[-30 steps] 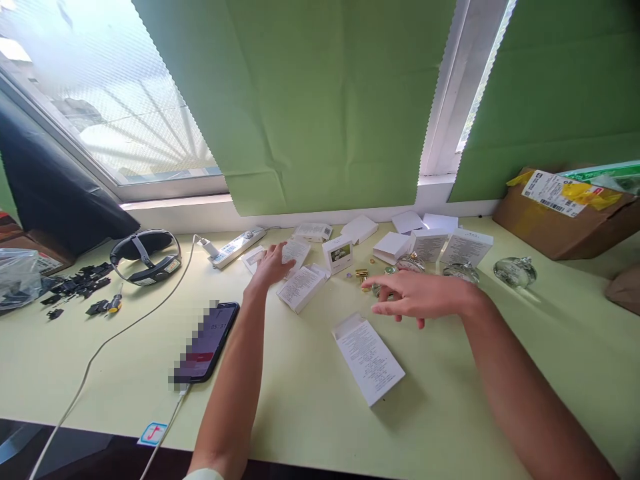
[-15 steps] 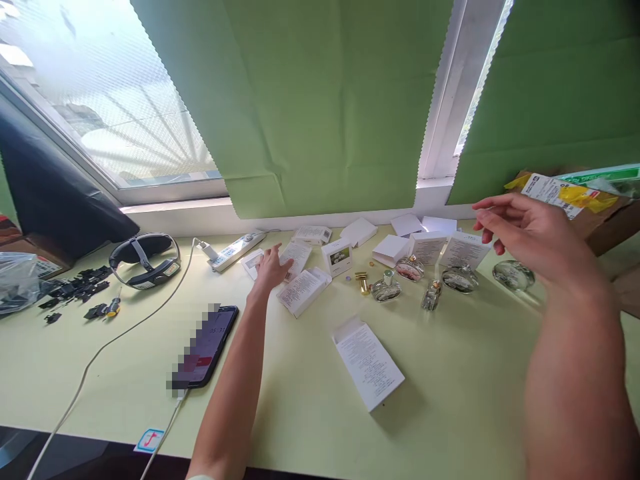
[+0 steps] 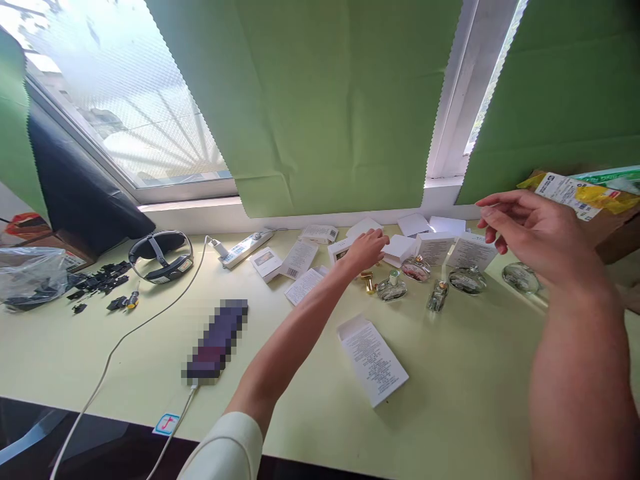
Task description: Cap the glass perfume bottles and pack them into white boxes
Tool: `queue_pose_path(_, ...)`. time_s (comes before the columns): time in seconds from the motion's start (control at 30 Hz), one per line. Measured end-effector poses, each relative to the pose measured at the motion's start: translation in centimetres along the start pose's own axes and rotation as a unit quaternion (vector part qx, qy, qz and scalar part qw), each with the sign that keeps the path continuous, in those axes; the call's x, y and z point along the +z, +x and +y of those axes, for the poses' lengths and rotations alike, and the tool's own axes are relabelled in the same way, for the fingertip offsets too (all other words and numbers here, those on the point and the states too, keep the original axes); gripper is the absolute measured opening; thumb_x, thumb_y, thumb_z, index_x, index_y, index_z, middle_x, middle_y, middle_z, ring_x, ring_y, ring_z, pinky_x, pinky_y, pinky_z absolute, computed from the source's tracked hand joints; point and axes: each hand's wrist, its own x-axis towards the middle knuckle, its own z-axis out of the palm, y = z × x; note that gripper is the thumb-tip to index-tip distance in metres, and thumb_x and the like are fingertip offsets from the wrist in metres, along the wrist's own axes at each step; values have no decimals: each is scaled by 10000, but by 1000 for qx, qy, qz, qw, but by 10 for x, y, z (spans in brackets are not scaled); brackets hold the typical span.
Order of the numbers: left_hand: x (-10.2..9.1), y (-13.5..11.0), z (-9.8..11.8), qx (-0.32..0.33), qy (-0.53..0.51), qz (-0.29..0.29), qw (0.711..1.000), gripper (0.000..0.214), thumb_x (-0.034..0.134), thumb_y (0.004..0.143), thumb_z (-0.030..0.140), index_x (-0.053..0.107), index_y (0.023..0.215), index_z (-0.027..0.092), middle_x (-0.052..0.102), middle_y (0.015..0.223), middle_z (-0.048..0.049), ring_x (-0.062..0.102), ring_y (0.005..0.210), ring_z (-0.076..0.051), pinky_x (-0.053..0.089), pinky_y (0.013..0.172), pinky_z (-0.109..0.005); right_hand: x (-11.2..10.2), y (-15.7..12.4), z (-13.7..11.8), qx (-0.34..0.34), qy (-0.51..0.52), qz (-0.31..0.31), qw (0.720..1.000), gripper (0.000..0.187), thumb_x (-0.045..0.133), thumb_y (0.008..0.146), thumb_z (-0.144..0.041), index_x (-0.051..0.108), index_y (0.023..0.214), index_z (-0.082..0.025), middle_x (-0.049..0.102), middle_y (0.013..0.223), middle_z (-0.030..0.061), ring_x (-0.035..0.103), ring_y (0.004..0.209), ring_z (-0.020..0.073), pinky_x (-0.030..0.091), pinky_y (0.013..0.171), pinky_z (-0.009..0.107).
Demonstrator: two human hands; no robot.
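My left hand [image 3: 369,248] reaches across the pale green table [image 3: 475,400], fingers stretched forward over a small white picture box [image 3: 339,251], with nothing gripped. Just in front of it lie a gold cap [image 3: 369,283] and a round glass perfume bottle [image 3: 391,287]. My right hand [image 3: 530,232] hangs raised above the table's right side, fingers loosely apart and holding nothing. Below it stand more glass bottles [image 3: 467,280] and white cartons [image 3: 434,247]. An opened flat carton [image 3: 373,360] lies nearer to me.
A power strip [image 3: 245,245], a head strap [image 3: 161,255], small black parts with a screwdriver [image 3: 103,283] and a plastic bag [image 3: 27,277] lie at the left. A phone on a cable [image 3: 217,338] lies near the front. A taped cardboard box [image 3: 595,200] stands at the back right.
My left hand has moved right, from the leaflet-printed boxes to the picture box beside the gold cap. My right hand lifted off the bottles a second ago and now stays raised.
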Motion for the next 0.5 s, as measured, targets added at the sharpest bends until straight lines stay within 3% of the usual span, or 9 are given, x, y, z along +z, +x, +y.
queue_pose_path(0.23,28,29,4,20,51,-36,998,302,659,856,190,632,1151,130,584,1230,-146,534,1156,-258,457,904,-355,1,-1,-5,2,7,-11,1000,175,666,841,-360,699,981,-261,652,810,10,571,613,124,431,436,235)
queue_pose_path(0.4,40,36,15,7,63,-16,998,191,619,888,195,680,1034,89,606,1186,-171,531,1144,-277,433,926,-386,2,-4,-11,10,19,-29,999,154,635,862,-429,683,968,-328,637,846,18,552,644,164,412,456,286)
queue_pose_path(0.5,35,40,20,-20,57,13,998,198,508,927,113,697,982,89,619,1164,-169,525,1154,-269,412,948,-394,3,-4,-10,8,19,-44,999,153,611,883,-462,674,976,-359,631,852,19,545,656,174,411,465,297)
